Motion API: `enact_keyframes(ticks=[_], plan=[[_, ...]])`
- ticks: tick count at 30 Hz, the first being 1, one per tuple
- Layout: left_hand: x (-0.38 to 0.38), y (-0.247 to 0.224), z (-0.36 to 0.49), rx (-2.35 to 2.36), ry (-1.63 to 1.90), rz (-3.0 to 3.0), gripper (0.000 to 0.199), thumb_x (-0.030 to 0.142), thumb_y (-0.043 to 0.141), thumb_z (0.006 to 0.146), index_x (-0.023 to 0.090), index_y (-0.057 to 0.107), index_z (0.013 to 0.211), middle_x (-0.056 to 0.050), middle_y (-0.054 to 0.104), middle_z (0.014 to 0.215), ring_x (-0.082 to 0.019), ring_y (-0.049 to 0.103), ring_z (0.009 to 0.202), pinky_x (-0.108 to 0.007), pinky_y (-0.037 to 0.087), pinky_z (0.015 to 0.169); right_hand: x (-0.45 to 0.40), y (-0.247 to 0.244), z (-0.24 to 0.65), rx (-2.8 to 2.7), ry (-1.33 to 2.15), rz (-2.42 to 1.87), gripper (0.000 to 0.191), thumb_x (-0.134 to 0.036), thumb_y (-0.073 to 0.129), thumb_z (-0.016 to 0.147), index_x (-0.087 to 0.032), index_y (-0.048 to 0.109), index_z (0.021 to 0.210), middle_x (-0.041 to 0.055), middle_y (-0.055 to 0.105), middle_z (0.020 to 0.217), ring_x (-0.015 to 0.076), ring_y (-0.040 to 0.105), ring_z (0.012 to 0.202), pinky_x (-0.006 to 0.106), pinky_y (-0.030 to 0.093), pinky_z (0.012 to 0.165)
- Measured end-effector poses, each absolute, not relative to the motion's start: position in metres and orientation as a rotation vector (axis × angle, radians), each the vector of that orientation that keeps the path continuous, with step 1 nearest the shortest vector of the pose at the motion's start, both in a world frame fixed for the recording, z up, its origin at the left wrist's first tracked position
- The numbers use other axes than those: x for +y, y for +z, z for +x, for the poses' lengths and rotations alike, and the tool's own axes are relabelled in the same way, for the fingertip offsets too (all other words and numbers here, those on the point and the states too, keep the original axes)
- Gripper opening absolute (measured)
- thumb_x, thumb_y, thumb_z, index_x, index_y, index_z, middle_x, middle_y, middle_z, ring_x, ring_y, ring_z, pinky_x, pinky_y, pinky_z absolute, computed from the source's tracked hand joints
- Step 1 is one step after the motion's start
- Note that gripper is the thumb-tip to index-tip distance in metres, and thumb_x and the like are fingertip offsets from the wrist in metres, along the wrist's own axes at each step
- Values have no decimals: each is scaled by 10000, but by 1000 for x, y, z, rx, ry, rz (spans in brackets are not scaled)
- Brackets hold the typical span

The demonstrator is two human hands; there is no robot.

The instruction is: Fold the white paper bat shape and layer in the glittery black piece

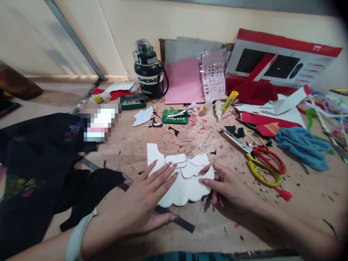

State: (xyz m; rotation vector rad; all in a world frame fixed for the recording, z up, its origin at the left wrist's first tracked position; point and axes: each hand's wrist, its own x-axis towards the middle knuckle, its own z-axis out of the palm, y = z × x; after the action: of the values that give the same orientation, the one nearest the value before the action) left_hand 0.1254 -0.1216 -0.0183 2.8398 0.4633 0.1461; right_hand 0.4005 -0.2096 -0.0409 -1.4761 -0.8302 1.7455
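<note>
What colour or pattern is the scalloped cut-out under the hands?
The cut-out is white with thin dark lines; the head view, the only one, shows it best.

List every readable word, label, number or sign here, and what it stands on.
"ENERG": black bottle; any further letters are lost around its curve, smaller print blurred.
"YU MEI": pink paper packet; remaining print too small to read surely.
Too small or blurred: print on the green tin lid, keyboard box and white glue bottle.
No writing seen: white paper cutout, only dark lines.
</note>
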Motion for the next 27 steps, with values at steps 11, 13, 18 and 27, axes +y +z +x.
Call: enact_keyframes(ticks=[11,13,18,27], plan=[[-118,-27,131,442,40,2794,835,566,541,949,189,173,1598,-128,318,1610,-274,279,1501,-514,52,1255,-209,-40,397,-811,1714,-1537,506,-543,737,813,-213,473,1092,-66,618,482,128,572,343,142,391,306],[-119,-30,132,449,42,2788,835,537,544,954,189,149,1602,-135,311,1611,-275,280,1501,-523,48,1253,-209,-40,397,-821,1709,-1540,502,-535,734,819,-215,466,1097,-67,619,490,130,581,351,142,396,309],[-120,-34,133,470,76,2789,848,529,558,947,191,142,1604,-142,334,1600,-287,316,1485,-521,100,1250,-209,-41,398,-828,1703,-1561,511,-541,727,821,-228,453,1118,-86,598,475,129,569,340,148,405,311],[-122,-37,135,473,80,2867,778,521,506,976,148,203,1588,-149,346,1593,-280,316,1486,-492,103,1251,-211,-38,402,-957,1571,-1708,475,-523,688,848,-261,440,1157,-95,593,620,103,502,336,182,363,274]])
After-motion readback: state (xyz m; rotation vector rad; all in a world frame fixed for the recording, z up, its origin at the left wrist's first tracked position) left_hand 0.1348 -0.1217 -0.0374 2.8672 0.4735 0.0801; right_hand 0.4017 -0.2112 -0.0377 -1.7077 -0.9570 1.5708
